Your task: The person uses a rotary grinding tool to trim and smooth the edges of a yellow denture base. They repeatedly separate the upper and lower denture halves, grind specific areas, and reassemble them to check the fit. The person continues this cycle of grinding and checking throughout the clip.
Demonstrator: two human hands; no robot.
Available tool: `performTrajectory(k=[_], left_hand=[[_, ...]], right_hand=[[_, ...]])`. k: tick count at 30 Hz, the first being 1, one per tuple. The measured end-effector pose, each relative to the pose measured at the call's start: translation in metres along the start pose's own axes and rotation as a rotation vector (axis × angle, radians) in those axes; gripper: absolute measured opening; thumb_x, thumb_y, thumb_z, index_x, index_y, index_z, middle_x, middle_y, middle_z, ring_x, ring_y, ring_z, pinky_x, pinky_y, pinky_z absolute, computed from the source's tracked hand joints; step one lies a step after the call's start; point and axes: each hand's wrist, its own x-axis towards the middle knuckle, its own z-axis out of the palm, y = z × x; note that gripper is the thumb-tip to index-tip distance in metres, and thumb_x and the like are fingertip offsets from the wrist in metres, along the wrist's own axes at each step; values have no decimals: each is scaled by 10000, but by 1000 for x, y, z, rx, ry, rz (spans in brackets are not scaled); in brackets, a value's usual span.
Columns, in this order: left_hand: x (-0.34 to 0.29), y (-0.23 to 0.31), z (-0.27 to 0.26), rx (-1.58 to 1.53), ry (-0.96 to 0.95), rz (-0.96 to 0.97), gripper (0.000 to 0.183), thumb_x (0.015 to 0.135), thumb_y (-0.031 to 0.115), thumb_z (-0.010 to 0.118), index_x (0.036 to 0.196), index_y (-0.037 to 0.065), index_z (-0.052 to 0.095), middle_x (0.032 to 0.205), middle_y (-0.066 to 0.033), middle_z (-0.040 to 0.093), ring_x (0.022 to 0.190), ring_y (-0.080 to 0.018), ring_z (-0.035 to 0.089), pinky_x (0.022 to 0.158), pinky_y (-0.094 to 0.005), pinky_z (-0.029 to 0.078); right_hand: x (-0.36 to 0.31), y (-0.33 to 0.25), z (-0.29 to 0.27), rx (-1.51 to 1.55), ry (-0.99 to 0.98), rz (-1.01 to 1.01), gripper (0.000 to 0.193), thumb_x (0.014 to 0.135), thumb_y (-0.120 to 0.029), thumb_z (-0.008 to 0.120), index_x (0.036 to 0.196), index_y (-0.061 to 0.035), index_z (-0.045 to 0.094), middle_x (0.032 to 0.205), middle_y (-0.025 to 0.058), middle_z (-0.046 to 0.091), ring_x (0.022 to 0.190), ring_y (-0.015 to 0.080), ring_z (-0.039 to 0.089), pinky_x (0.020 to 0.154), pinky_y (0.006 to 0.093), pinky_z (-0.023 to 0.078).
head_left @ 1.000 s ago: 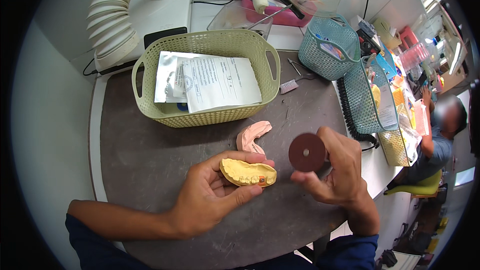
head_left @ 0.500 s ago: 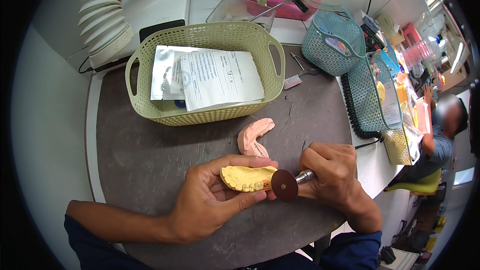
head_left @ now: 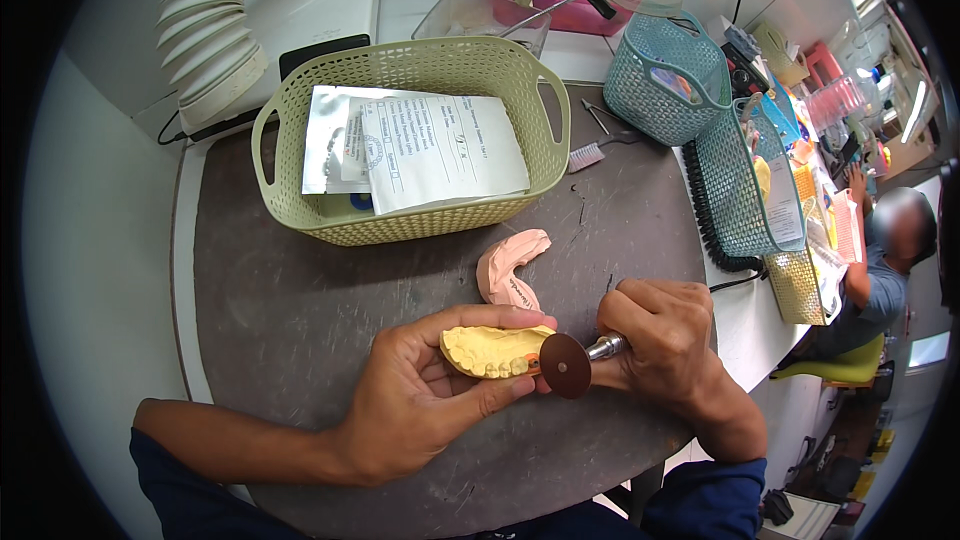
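Work surface: a dark grey round-cornered mat (head_left: 300, 320) is covering the bench; everything below is placed relative to it.
Basket: a pale green woven plastic basket (head_left: 420, 70) holding printed papers is sitting at the mat's far edge.
Left hand: the left hand (head_left: 420, 400) is cupping a yellow plaster dental cast (head_left: 495, 350) over the mat's near middle, thumb pressing on top.
Right hand: the right hand (head_left: 665, 345) is clenching a metal handpiece (head_left: 606, 346), its dark red cutting disc (head_left: 565, 365) touching the cast's right end.
Spare cast: a pink plaster dental cast (head_left: 508, 268) is lying on the mat just beyond the hands.
Doing it well: bracing the hands together and pressing lightly would probably be keeping the cut from slipping or chipping.
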Motion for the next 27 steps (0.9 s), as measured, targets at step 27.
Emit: performTrajectory(k=[27], left_hand=[[0, -2, 0, 3, 3, 16, 405, 866, -93, 628, 1251, -87, 502, 1277, -230, 568, 1148, -228, 601, 1004, -331, 506]], right_hand=[[0, 0, 0, 10, -6, 2, 565, 646, -546, 809, 580, -111, 454, 523, 2, 431, 409, 156, 504, 396, 291, 396]])
